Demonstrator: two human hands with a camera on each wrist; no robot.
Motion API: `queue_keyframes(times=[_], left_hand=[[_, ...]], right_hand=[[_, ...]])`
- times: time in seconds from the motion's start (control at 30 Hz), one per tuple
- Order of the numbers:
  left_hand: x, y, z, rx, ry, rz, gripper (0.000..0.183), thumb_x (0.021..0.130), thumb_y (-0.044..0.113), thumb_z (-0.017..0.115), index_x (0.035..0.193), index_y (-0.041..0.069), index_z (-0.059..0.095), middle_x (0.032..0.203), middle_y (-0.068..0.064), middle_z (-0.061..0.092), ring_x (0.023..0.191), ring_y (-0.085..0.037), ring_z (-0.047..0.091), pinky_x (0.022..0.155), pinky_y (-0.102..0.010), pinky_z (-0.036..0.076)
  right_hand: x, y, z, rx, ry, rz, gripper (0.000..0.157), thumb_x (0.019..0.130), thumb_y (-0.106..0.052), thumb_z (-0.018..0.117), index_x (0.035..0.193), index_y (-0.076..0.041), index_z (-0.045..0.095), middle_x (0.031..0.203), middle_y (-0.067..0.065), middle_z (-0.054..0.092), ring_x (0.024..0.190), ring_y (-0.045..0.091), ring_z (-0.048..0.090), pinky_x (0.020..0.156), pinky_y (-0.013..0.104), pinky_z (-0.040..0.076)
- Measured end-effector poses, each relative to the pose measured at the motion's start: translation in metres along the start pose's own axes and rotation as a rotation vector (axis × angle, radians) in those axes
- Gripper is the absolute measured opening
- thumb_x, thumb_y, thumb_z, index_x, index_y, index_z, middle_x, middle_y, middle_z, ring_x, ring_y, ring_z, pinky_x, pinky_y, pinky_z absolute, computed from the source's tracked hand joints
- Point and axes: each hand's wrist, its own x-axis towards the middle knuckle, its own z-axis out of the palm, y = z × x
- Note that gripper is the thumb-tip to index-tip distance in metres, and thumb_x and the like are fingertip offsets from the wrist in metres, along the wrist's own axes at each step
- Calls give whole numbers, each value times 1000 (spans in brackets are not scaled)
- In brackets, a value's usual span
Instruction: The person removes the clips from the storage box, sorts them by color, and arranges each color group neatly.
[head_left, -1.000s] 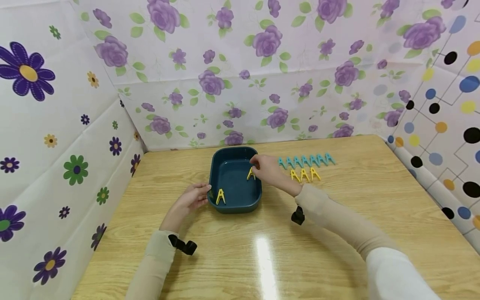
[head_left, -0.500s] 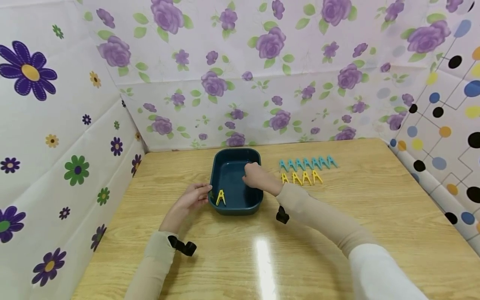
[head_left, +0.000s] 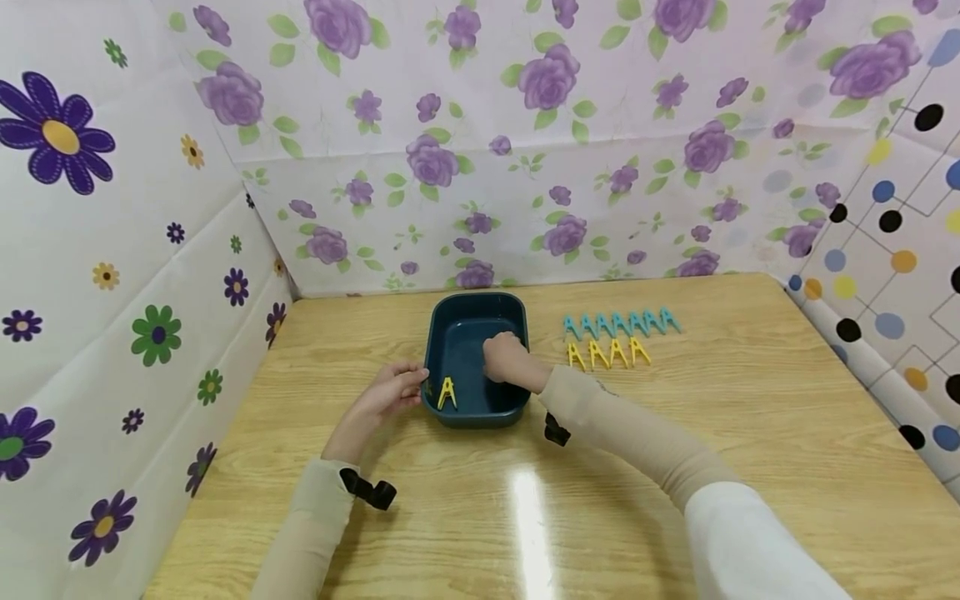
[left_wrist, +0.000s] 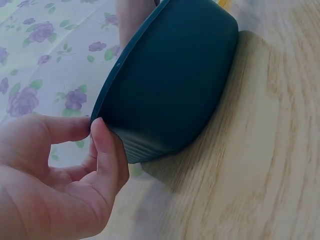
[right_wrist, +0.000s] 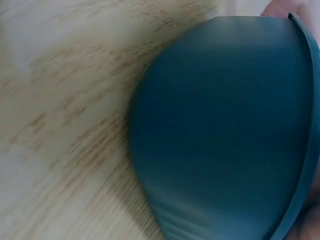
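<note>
A dark teal plastic bin point(head_left: 474, 415) sits on the table. My left hand point(head_left: 387, 390) pinches its near-left rim between thumb and fingers, clearly seen in the left wrist view. My right hand point(head_left: 512, 362) reaches over the right rim, fingers curled and pointing down into the bin. What lies under these fingers is hidden, also in the right wrist view, where the bin's outer wall point(right_wrist: 220, 125) covers them. One yellow clothespin point(head_left: 447, 393) stands inside the bin at the near-left corner.
Right of the bin, several blue clothespins point(head_left: 621, 324) form a row, with a row of several yellow clothespins point(head_left: 618, 353) in front. The wooden table point(head_left: 450, 517) meets a floral cloth wall point(head_left: 480, 192) at the back and patterned cloths at both sides.
My right hand, which held a yellow clothespin over the bin's right side, has moved left and down into the bin; that clothespin is now out of sight. The left hand keeps its hold.
</note>
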Motion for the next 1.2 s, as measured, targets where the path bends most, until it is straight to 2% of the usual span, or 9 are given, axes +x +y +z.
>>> queue_keyframes(times=[0.07,0.2,0.27,0.33,0.43,0.57,0.7,0.83,1.2], left_hand=[[1,-1,0,4,0,0,10,99,15,54,104,6,51,71,6,52,61,-6,53,62,-19,50],[1,-2,-1,29,-6,2,13,100,17,53,107,6,51,72,7,53,62,-4,54,62,-18,50],[1,-1,0,27,3,-1,13,100,17,53,107,6,51,73,7,54,62,-5,55,62,-18,50],[0,-1,1,29,1,0,13,100,17,53,107,6,51,74,7,55,63,-5,55,62,-18,50],[0,0,2,19,7,-9,13,100,16,53,107,6,51,74,6,54,63,-6,55,61,-18,50],[-1,1,2,18,16,-23,12,101,16,52,108,6,50,75,5,52,62,-6,54,60,-17,50],[-1,0,2,20,13,-24,14,101,16,51,110,5,49,76,5,52,63,-5,54,61,-17,50],[0,0,1,14,7,-21,18,100,17,52,112,3,48,75,6,53,63,-6,54,61,-18,50],[1,-1,2,-21,5,-32,21,100,16,54,114,2,48,76,5,56,62,-5,54,63,-19,51]], right_hand=[[1,3,2,35,16,-37,20,97,-21,56,97,-4,67,101,16,65,90,26,61,77,36,54],[1,10,6,141,42,-154,11,95,-12,59,89,-10,68,90,8,65,78,20,58,66,32,50],[1,12,9,162,54,-208,13,94,-9,59,85,-12,67,84,4,63,71,18,56,60,29,46],[1,14,11,187,64,-237,10,93,-7,60,87,-12,65,83,3,61,68,16,53,57,27,42],[2,15,13,225,75,-252,9,91,-3,61,96,-10,59,87,5,60,68,17,52,57,26,41],[3,15,13,271,86,-250,27,87,0,65,108,-10,53,95,8,61,76,18,57,62,28,47],[0,17,9,321,124,-258,32,84,0,68,115,-4,58,104,13,65,90,23,62,76,34,54],[-4,21,6,371,192,-278,33,83,-3,71,115,-3,65,112,13,66,102,24,63,87,38,55],[-14,39,11,526,386,-333,33,79,-4,74,111,-4,66,104,12,67,94,23,62,84,37,54]])
